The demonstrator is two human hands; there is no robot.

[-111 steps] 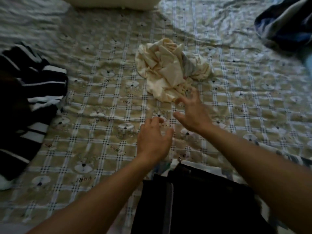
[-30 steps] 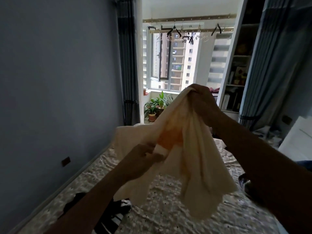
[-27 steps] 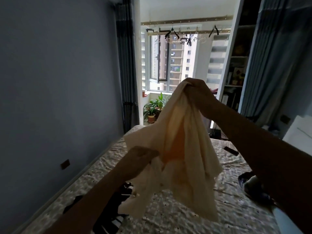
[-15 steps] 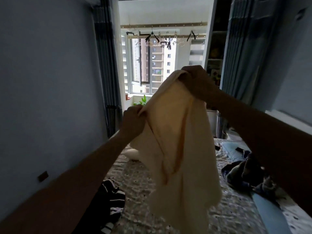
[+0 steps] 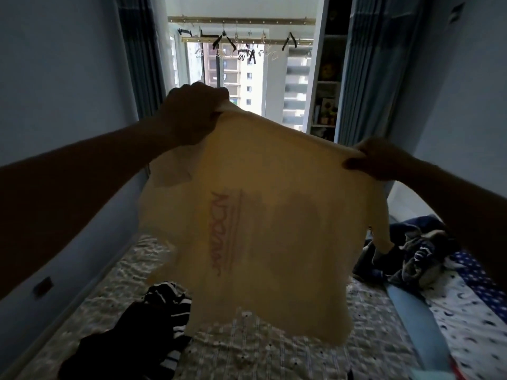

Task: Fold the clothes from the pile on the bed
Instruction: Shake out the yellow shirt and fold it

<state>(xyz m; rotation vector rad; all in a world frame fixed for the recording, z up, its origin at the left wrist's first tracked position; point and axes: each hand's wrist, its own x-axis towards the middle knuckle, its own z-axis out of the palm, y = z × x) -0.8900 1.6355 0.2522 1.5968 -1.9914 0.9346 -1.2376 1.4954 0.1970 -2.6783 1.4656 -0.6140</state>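
Two hands up, left hand (image 5: 192, 113) higher, right hand (image 5: 381, 160) lower, each pinching a top corner of the cream t-shirt (image 5: 260, 229), which hangs spread between them over the bed (image 5: 274, 355), top edge sloping down rightward

Daylight comes through a tall window (image 5: 247, 86) at the far end, with tower blocks (image 5: 296, 86) outside and clothes hangers (image 5: 225, 43) on rails above. Blue curtains (image 5: 140, 64) flank the opening, and a shelf unit (image 5: 327, 91) stands at its right. Dim blue-grey walls (image 5: 68, 78) enclose the bed (image 5: 274, 352), which has a checked cover. A socket (image 5: 42, 286) sits low on the left wall.
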